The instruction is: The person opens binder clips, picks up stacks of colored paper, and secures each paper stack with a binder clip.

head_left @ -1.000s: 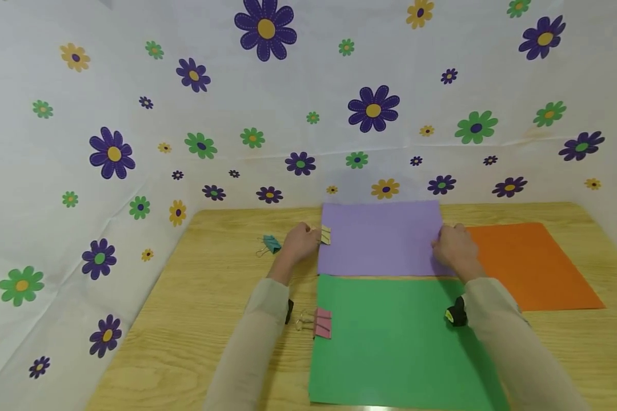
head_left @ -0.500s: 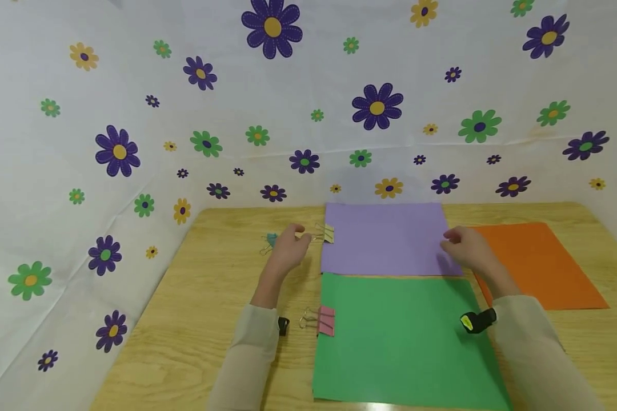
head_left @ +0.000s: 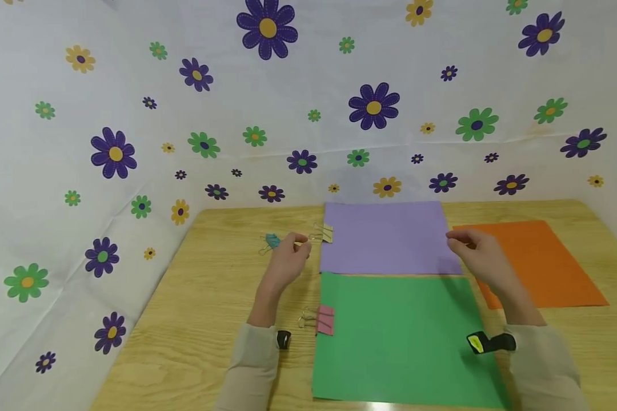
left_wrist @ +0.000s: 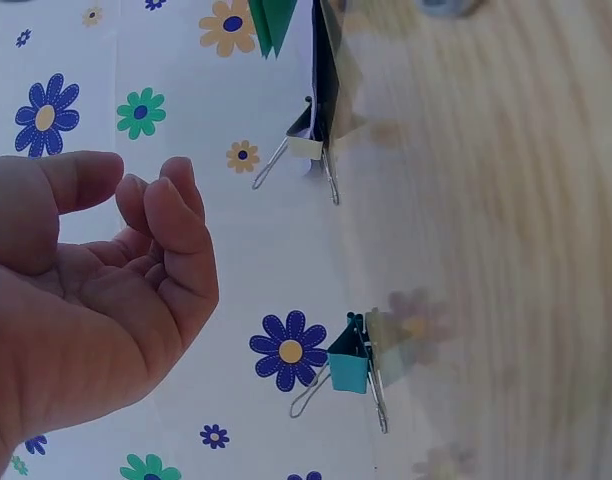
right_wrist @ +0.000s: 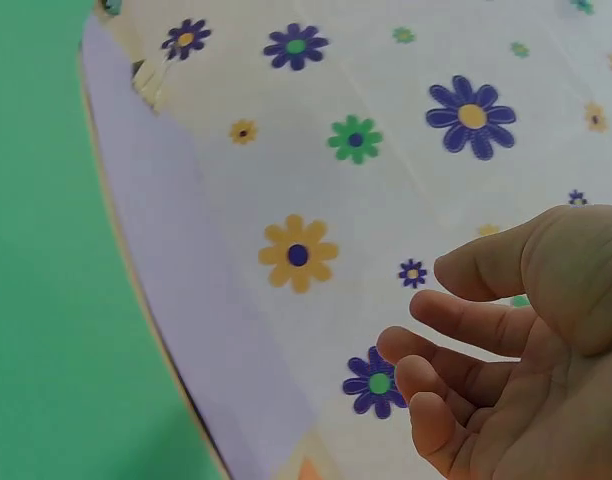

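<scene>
My left hand (head_left: 286,261) hovers between the teal binder clip (head_left: 272,240) and the pale yellow binder clip (head_left: 327,233), holding nothing. In the left wrist view its fingers are loosely bent, with a gap to the thumb. That yellow clip grips the left edge of the purple paper (head_left: 385,237). Near the right edge of this sheet my right hand (head_left: 482,256) hangs in the air, also holding nothing; the right wrist view shows its fingers (right_wrist: 476,325) relaxed and apart. A pink binder clip (head_left: 325,319) bites the left edge of the green paper (head_left: 401,337).
An orange sheet (head_left: 550,262) lies to the right, partly behind my right hand and wrist. Wood-grain tabletop (head_left: 200,297) stretches to the left of the papers. A flowered white cloth (head_left: 308,131) rises behind and at both sides of the table.
My left hand has let go of the yellow clip and drawn back to the left. My right hand has lifted off the purple paper's right edge and moved right. The papers stay in place.
</scene>
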Action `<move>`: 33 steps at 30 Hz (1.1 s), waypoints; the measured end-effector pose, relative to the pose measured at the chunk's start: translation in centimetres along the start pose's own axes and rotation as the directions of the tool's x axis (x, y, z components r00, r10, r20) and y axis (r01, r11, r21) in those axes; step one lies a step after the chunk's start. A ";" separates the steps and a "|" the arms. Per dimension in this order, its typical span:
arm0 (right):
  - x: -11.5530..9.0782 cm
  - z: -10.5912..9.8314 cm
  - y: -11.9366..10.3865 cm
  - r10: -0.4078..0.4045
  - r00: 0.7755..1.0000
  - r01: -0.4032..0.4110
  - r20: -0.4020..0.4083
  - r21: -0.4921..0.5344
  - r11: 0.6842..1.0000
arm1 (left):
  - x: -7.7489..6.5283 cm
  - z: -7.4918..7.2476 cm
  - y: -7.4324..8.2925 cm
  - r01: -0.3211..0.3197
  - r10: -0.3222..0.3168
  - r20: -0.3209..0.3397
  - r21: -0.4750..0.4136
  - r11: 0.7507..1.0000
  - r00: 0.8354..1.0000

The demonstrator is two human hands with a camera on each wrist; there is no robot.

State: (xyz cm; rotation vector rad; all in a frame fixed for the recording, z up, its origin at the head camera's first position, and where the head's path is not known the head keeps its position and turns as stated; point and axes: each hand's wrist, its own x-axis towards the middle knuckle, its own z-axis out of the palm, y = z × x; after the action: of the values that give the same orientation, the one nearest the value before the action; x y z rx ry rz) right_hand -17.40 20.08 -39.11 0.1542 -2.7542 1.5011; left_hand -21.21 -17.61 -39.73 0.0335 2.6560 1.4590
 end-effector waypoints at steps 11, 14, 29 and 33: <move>-0.5 -3.6 0.1 0.036 0.997 -0.035 -0.065 0.004 0.999 | -0.8 -1.2 1.6 -0.010 0.010 0.002 0.024 1.000 1.000; -0.5 -4.1 0.3 0.048 0.996 -0.047 -0.071 0.016 0.999 | -0.9 -1.4 1.5 0.008 -0.008 0.001 0.037 0.999 1.000; -0.3 -4.9 1.5 0.072 0.996 -0.073 -0.060 -0.021 0.997 | -1.0 -2.0 0.2 0.040 -0.040 0.000 0.089 0.995 0.999; -0.3 -5.3 1.9 0.075 0.995 -0.076 -0.061 -0.022 0.997 | -0.9 -2.2 0.4 0.052 -0.052 -0.008 0.095 0.994 0.999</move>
State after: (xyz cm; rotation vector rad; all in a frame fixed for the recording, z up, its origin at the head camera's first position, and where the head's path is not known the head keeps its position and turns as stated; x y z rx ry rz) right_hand -17.46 25.53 -37.85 0.0050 -2.7596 1.4616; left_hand -20.56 -19.33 -38.12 -0.0316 2.7081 1.3181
